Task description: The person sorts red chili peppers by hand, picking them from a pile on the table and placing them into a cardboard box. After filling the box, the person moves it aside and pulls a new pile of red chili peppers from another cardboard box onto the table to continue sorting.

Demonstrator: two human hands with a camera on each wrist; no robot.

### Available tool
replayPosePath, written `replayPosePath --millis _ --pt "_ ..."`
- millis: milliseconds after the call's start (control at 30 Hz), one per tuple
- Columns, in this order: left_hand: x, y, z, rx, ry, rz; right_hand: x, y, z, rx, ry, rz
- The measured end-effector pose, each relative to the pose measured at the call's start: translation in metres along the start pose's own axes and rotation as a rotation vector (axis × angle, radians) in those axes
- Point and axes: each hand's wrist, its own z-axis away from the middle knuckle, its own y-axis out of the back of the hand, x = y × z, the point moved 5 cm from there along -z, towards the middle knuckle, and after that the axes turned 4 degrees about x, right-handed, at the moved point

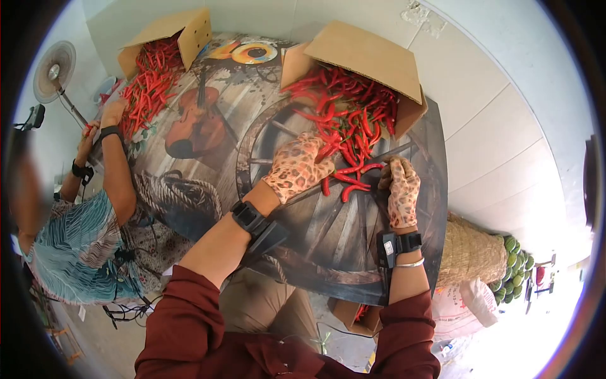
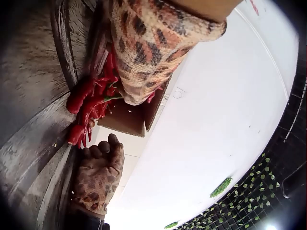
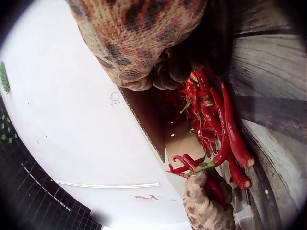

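In a leopard-print glove, the left hand (image 1: 298,165) is at the front of a pile of red chillies (image 1: 360,129) on the printed tabletop (image 1: 328,234). The right wrist view shows the left hand (image 3: 207,203) with its fingers curled round a red chilli (image 3: 216,192). To the right of the loose front chillies (image 1: 351,189) is the gloved right hand (image 1: 402,192). Its fingers bend loosely in the left wrist view, where the right hand (image 2: 98,177) shows no chilli in its palm, just below the chilli ends (image 2: 76,134).
A tipped cardboard box (image 1: 366,54) spills the pile at the back right. At the back left, another person's hands (image 1: 113,112) are beside more chillies (image 1: 148,88) and a second box (image 1: 196,38). Below the table edge stands another box (image 1: 356,316); a woven sack (image 1: 473,252) is at the right.
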Motion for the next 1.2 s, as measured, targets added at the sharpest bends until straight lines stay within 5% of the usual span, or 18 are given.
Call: replayPosePath --millis 167,400,667,900,967,1000,1033,1133,1200 --pt "0.001 -0.007 0.001 0.007 0.035 0.184 0.002 0.001 0.0 0.01 -0.004 0.022" --pt "0.005 -0.013 0.005 0.028 -0.142 0.034 0.008 0.004 -0.003 0.007 -0.04 -0.01" --pt "-0.001 -0.005 0.001 0.089 0.076 0.165 0.006 0.004 -0.002 0.013 0.006 0.009" --pt "0.01 0.001 -0.002 0.149 0.002 0.197 -0.001 0.001 0.001 0.048 -0.017 0.113" --pt "-0.005 -0.014 -0.007 -0.044 0.175 0.65 -0.001 0.002 0.002 0.025 -0.035 0.038" --pt "-0.071 -0.063 -0.009 0.113 -0.105 0.8 0.001 0.003 0.001 0.027 -0.025 0.02" --pt "-0.064 -0.052 -0.01 0.118 -0.108 0.778 0.001 0.001 0.0 0.016 -0.021 0.001" --pt "-0.029 -0.009 0.0 0.166 0.661 1.018 0.01 0.003 -0.004 0.007 -0.047 -0.014" --pt "-0.023 0.0 0.0 0.141 0.696 1.149 0.006 0.002 -0.004 0.004 -0.031 0.039"
